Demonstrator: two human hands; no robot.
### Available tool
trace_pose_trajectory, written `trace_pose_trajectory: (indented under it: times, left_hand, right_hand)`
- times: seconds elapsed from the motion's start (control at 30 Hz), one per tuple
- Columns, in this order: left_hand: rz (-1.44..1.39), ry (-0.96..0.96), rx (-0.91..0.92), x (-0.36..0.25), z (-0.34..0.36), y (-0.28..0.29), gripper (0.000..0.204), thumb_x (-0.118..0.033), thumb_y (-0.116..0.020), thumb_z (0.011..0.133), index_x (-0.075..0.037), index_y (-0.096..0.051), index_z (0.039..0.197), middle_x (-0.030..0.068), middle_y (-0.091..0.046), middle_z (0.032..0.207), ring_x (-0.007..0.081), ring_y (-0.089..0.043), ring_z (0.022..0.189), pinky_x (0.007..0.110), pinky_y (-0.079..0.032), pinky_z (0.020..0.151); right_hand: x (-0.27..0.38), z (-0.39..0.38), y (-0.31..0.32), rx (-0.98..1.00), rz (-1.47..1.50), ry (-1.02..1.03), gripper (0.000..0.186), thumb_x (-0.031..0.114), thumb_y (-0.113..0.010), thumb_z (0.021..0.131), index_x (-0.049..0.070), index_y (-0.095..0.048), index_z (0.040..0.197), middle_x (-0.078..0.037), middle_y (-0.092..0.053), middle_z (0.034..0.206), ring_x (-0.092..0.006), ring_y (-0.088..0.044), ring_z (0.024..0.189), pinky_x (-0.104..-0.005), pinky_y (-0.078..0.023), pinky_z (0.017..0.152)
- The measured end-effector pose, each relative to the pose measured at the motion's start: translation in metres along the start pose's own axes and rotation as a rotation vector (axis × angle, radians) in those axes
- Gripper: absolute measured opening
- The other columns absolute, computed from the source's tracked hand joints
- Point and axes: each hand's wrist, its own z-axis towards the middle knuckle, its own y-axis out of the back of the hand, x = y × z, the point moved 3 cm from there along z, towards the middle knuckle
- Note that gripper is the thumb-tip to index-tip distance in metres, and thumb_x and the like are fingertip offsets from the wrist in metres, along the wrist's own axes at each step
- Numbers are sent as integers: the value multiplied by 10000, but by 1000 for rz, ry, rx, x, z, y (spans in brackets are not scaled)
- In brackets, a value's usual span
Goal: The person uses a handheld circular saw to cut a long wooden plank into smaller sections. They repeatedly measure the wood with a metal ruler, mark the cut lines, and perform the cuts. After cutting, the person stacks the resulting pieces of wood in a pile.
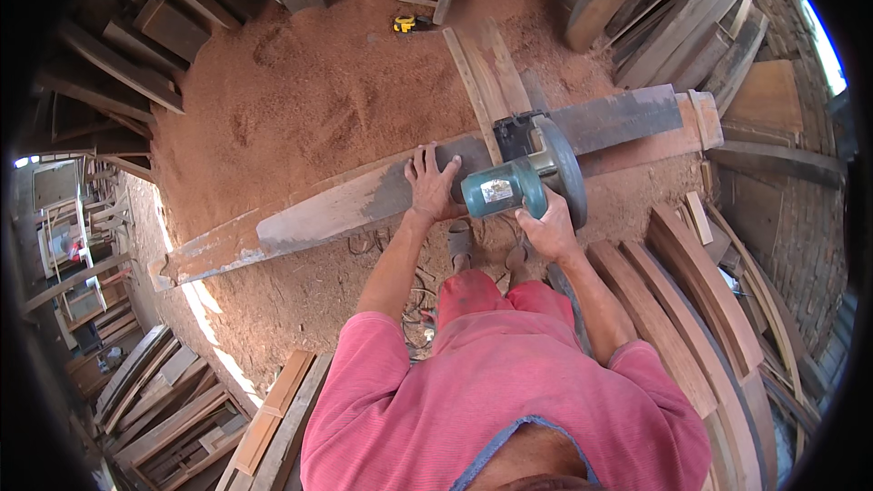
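Note:
My right hand [550, 229] is wrapped round the rear handle of a green circular saw [502, 189]. The saw's round grey guard faces right, and its black base rests on a weathered grey plank [359, 200]. My left hand [432, 184] presses on that plank just left of the saw motor, its fingers spread and holding nothing. Beneath the plank runs a long, worn board [218, 247], slanting up from lower left to upper right. Two narrow wood strips [475, 86] reach away from the saw's far side. The blade's lower part is hidden.
Reddish sawdust [291, 118] covers the ground beyond the boards. A yellow and black tape measure [405, 25] lies there beside a wooden T-shaped piece [443, 6]. Long beams [650, 323] stand close at my right; more timber [173, 27] surrounds the space. Loose cable [420, 295] lies near my feet.

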Motion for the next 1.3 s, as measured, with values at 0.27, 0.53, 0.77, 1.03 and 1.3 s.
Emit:
trace_pose_trajectory:
  times: [0.27, 0.53, 0.77, 1.03, 1.3]
  left_hand:
    - [-12, -23, -38, 2, -1, -3, 1113, -448, -994, 462, -222, -533, 1450, 284, -231, 1621, 537, -160, 1519, 730, -168, 1179]
    - [-11, -16, -27, 2, -1, -3, 1115, -412, -985, 454, -248, -527, 1457, 282, -232, 1621, 536, -169, 1518, 724, -172, 1176]
    - [-10, -20, -39, 3, 0, -5, 1127, -432, -981, 448, -252, -524, 1462, 277, -242, 1619, 530, -180, 1517, 714, -176, 1179]
    - [8, -17, -45, 4, 0, -6, 1141, -467, -978, 451, -251, -523, 1474, 271, -247, 1621, 522, -180, 1519, 705, -182, 1175]
    - [13, -17, -36, 5, 1, -8, 1175, -490, -970, 452, -246, -509, 1504, 269, -239, 1626, 519, -171, 1523, 704, -175, 1174]
  right_hand:
    - [2, 4, -1, 3, 19, 24, 298, 71, -673, 822, -44, -675, 1097, -193, -727, 911, -279, -709, 854, -388, -543, 854]
    - [7, 11, 0, 9, 1, 44, 314, 80, -670, 820, -48, -675, 1107, -188, -721, 899, -271, -699, 843, -392, -543, 844]
    - [11, 18, -1, 27, -7, 12, 330, 83, -670, 825, -53, -671, 1125, -185, -727, 935, -259, -694, 879, -382, -538, 870]
    - [10, 27, -3, 52, -3, 16, 348, 71, -662, 828, -41, -672, 1158, -181, -732, 983, -260, -693, 935, -386, -530, 917]
    - [14, 34, -4, 53, 27, 20, 359, 60, -653, 820, -39, -671, 1164, -177, -730, 984, -250, -692, 938, -382, -529, 920]
